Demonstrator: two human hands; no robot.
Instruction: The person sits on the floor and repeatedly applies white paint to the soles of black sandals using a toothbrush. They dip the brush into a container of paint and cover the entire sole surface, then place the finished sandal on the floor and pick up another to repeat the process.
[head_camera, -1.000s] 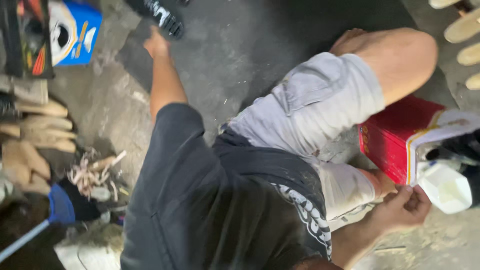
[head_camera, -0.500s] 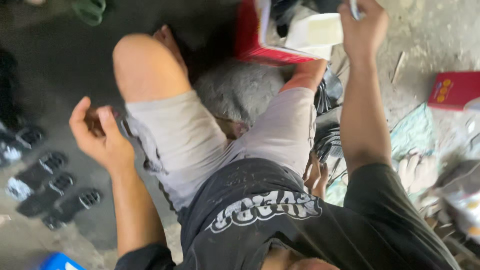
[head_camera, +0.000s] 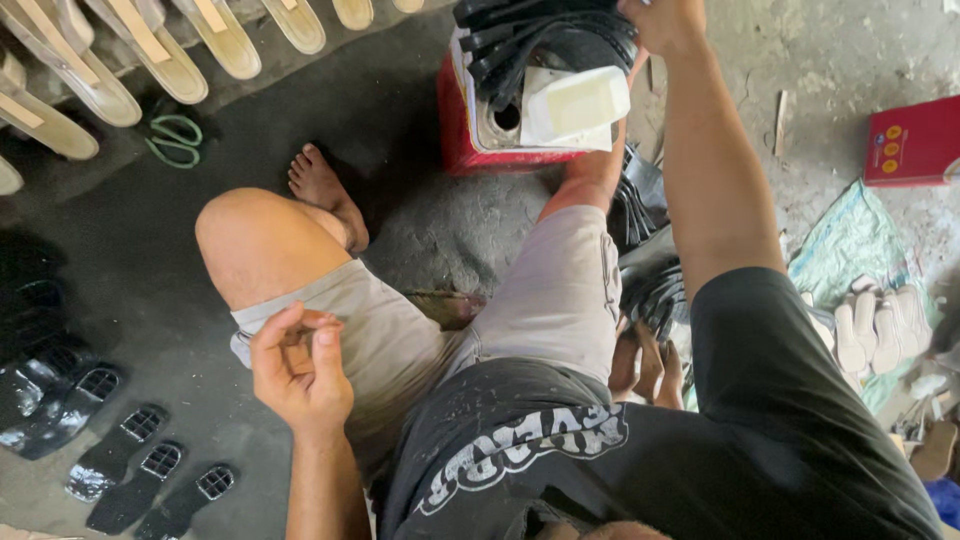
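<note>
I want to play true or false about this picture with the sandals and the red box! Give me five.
1. The right hand reaches up to the black rubber sandal straps piled on the square red box. True.
2. The left hand holds a hammer. False: it is empty, fingers curled, above the grey shorts.
3. The person wears boots. False: the bare foot rests on the floor.
4. Tan sandal soles line the top left. True.
5. The loose green strap lies inside the red box. False: it lies on the floor.

L hand (head_camera: 298, 367) loosely curled by thigh; R hand (head_camera: 664, 22) outstretched, arm straight.
</note>
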